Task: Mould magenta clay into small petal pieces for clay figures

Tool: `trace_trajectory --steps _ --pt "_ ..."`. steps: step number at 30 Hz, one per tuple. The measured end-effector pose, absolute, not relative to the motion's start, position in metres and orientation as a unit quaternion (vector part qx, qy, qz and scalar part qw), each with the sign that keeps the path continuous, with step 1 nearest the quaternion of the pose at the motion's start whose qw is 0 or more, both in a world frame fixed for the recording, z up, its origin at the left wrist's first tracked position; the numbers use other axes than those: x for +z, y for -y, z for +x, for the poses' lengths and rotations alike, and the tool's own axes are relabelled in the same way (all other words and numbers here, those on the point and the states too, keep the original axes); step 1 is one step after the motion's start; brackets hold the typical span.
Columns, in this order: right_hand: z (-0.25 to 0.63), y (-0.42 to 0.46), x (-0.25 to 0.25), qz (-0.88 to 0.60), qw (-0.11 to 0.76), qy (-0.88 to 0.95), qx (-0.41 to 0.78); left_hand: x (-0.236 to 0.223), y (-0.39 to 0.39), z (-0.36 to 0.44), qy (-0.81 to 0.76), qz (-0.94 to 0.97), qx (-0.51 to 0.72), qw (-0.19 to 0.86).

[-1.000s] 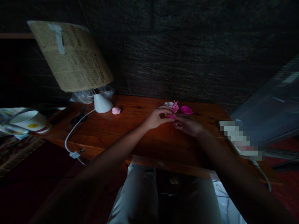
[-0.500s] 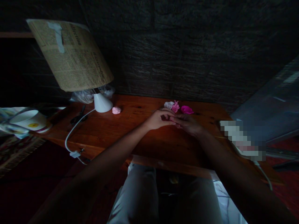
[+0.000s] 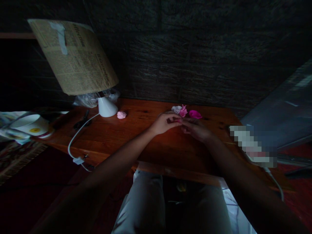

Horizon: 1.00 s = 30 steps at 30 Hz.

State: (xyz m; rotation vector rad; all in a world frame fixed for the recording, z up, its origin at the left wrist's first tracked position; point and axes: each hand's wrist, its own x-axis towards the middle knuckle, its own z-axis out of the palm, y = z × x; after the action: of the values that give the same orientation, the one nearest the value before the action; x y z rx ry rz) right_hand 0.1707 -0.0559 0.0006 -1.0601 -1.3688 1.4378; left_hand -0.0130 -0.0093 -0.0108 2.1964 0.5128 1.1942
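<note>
Over the wooden table (image 3: 141, 143), my left thumb and forefinger are pinched on a small pink bit (image 3: 178, 120), mostly hidden between the tips, with my left hand (image 3: 163, 124) on its left; the fingertips of my right hand (image 3: 195, 128) meet it from the right, though I can't tell whether they clamp it. Just past my knuckles lie 3 things: a white flower (image 3: 175, 109), a pink flower (image 3: 183, 111) beside it and a magenta petal (image 3: 195, 114), with the dark wall (image 3: 207, 78) behind.
</note>
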Motion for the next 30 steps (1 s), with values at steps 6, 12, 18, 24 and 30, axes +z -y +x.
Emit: trace_trajectory --steps 6,12,18,24,30 --pt "0.1727 0.0563 -0.0019 -0.441 0.402 0.606 0.526 -0.0119 0.0102 -0.0139 -0.213 0.837 0.417 0.284" --pt "0.1778 0.0535 -0.0049 -0.457 0.375 0.688 0.422 -0.0145 0.0102 -0.0137 -0.225 0.846 0.4 0.273" --pt "0.1766 0.0536 -0.0057 -0.453 0.406 0.665 0.433 -0.0149 0.0091 -0.0146 -0.216 0.85 0.397 0.271" --pt "0.173 0.056 -0.0005 -0.444 0.445 0.595 0.501 -0.0107 0.0092 -0.0144 -0.219 0.831 0.442 0.256" --pt "0.1763 0.0553 -0.0018 -0.438 0.415 0.55 0.577 -0.0115 0.0092 -0.0152 -0.216 0.838 0.433 0.251"
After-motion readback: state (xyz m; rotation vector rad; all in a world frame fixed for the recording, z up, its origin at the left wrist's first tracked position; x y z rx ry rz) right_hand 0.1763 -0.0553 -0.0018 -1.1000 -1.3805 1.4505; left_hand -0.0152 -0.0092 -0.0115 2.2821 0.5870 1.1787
